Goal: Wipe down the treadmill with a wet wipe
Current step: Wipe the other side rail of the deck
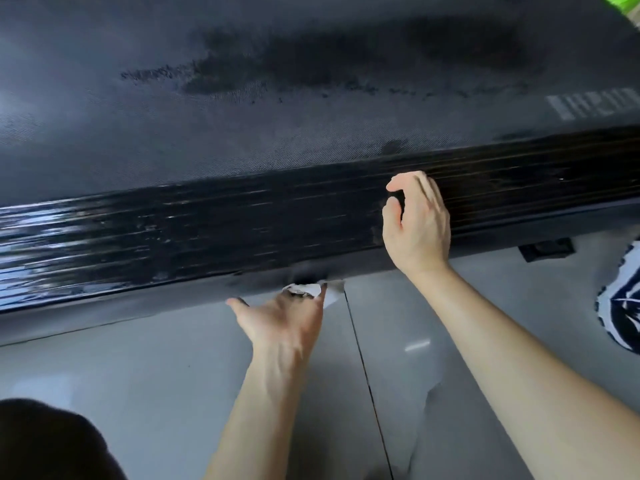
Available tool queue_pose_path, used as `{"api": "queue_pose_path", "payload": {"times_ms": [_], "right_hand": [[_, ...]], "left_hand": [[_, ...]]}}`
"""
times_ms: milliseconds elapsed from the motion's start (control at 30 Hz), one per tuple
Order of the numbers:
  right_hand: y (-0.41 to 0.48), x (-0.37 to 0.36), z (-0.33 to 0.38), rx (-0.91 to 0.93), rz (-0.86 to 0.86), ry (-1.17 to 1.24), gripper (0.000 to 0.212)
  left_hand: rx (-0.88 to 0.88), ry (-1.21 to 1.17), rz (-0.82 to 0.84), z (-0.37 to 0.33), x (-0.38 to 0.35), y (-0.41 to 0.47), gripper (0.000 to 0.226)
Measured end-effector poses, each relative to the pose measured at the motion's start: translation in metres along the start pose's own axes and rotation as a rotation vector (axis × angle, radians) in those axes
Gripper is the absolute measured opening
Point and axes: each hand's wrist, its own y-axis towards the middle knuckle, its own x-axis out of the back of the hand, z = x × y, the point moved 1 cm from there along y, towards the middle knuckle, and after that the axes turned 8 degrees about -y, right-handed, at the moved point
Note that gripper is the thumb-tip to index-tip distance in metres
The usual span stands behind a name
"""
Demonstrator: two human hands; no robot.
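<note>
**A:** Where was the wet wipe [303, 289] at that moment?

**B:** It was bunched in the grip of the left hand [284, 320]. The fingers were closed on it and pressed it against the lower side edge of the treadmill [311, 116], just under the glossy side rail [242, 230]. The thumb stood out, away from the wipe.

**A:** And the other hand?

**B:** The right hand [419, 226] rested on the side rail, beyond the left grip and on the side away from its thumb. Its grip was apart, with the fingers loosely bent, and it held nothing.

**A:** How should this step be done well?

**B:** I think the edge strip was the step in hand. The rail just above the left grip was shining with wet streaks, so it looked already wiped. I would keep the wipe flat under the fingers and move along the edge in one direction, with passes that overlap. I would also turn the wipe to a cleaner face, because it looked soiled.

**A:** Were there any containers?

**B:** None showed plainly. Far beyond the right grip, at the corner, there was a green object [623, 3], but too little of it was visible to name it or see any contents. The floor [156, 382] lay below both grips.
</note>
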Motion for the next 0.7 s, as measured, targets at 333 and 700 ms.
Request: {"api": "queue_pose_path", "payload": {"times_ms": [333, 700], "right_hand": [[0.062, 0.074, -0.009, 0.219, 0.893, -0.253, 0.046], [0.109, 0.074, -0.037, 0.17, 0.771, 0.07, 0.036]], "left_hand": [[0.023, 0.11, -0.203, 0.016, -0.006, -0.011, 0.08], [-0.151, -0.156, -0.349, 0.121, -0.035, 0.036, 0.089]]}}
